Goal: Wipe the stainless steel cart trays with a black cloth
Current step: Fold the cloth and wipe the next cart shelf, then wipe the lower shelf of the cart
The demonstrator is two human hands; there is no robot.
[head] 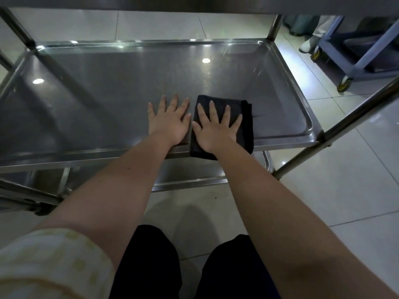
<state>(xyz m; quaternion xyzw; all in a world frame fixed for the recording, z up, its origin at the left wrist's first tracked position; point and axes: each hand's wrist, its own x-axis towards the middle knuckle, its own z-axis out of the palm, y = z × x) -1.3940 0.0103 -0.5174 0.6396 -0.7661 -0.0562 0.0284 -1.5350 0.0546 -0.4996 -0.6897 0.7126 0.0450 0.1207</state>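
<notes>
A stainless steel cart tray (97, 100) fills the middle of the head view, under an upper shelf. A folded black cloth (246, 117) lies on the tray near its front right, hanging slightly over the front rim. My right hand (216, 126) presses flat on the cloth with fingers spread and straight. Just left of the cloth, my left hand (169, 121) rests flat on the bare steel, fingers spread.
A lower tray (194, 175) shows beneath the front rim. Steel cart posts (356, 117) slant at the right and left corners. A blue wheeled cart (354, 61) and a person's white shoe (306, 47) stand on the tiled floor at the back right.
</notes>
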